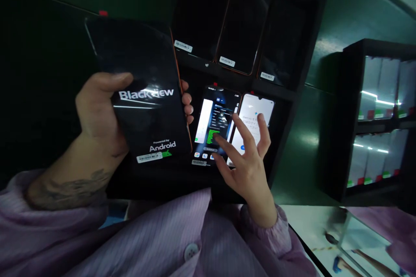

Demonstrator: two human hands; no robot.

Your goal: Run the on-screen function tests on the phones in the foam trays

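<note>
My left hand (100, 108) is wrapped around a smartphone (143, 65) with an orange edge, held up at the left. Its dark screen reads "Blackview" and "Powered by Android", and a barcode label is stuck near its bottom. With fingers spread, my right hand (248, 160) is over a second phone (208, 117), whose lit screen shows app cards and icons. A fingertip seems to touch that screen. Beside it lies a third phone (255, 106) with a white screen, partly hidden by my fingers. Both lie in a black tray (279, 138).
Three phones with dark screens (242, 26) fill the tray's far row, each with a barcode label. On the green table (312, 138) at the right stands another black tray (338, 125) of phones with white screens. A person's purple sleeve (383, 225) shows at the lower right.
</note>
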